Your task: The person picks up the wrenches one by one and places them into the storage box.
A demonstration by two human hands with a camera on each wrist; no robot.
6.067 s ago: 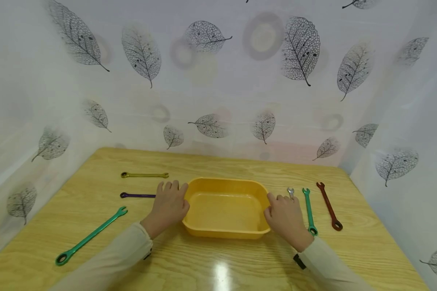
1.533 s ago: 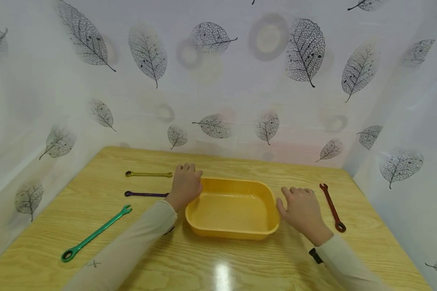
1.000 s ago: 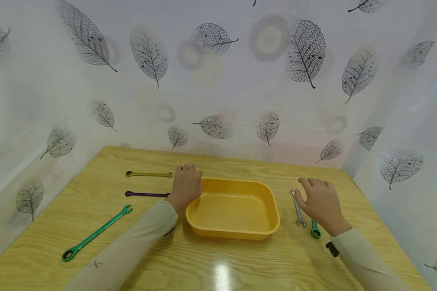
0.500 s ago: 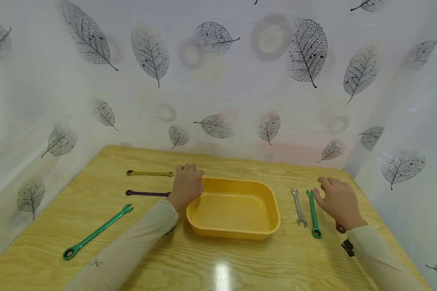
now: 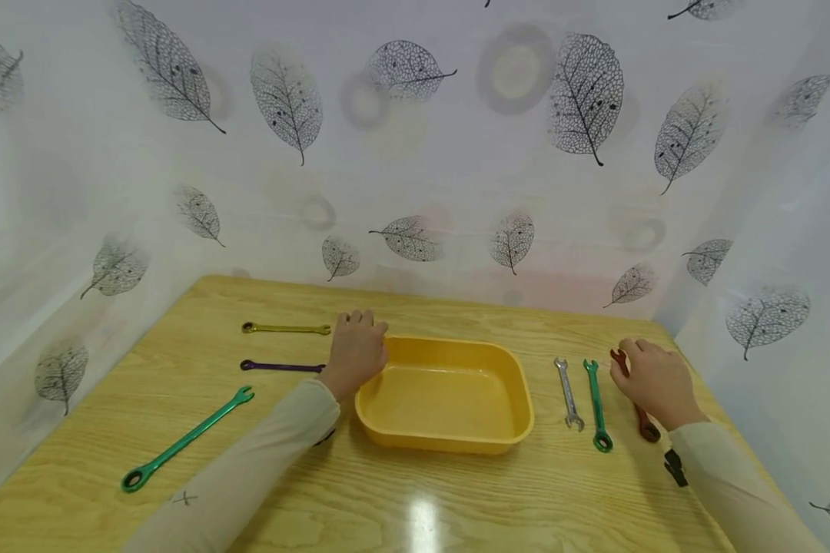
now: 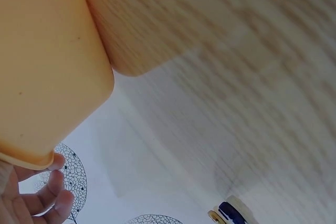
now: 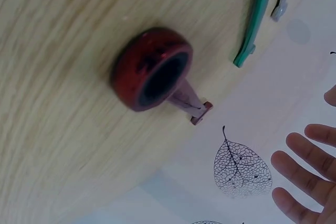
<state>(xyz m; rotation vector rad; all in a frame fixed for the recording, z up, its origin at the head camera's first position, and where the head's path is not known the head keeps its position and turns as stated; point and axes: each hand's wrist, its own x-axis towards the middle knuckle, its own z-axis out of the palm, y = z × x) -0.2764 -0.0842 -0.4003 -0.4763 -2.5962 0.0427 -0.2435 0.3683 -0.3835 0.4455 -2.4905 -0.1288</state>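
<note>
At the far left corner of a yellow plastic basin (image 5: pixel 443 443), my left hand (image 5: pixel 356 353) grips the rim; the left wrist view shows curled fingers (image 6: pixel 44 198) against the outer edge of the basin wall (image 6: pixel 52 66). Over a dark red combination wrench (image 5: pixel 645 421) hovers my right hand (image 5: pixel 657 380), covering its middle in the head view. From the right wrist, its fingers (image 7: pixel 310 184) look spread and apart from the red wrench (image 7: pixel 126 74). Left of that lie a green wrench (image 5: pixel 598 407) and a small silver wrench (image 5: pixel 569 395).
Left of the basin lie a yellow wrench (image 5: pixel 287 329), a purple wrench (image 5: pixel 283 367) partly behind the left hand, and a longer green wrench (image 5: pixel 187 439). Leaf-printed cloth (image 5: pixel 415 177) encloses the back and sides of the wooden table (image 5: pixel 498 507).
My right hand has left the basin's right side and moved rightward past the silver and green wrenches to the red one. My left hand shifted to the far left corner, then stayed.
</note>
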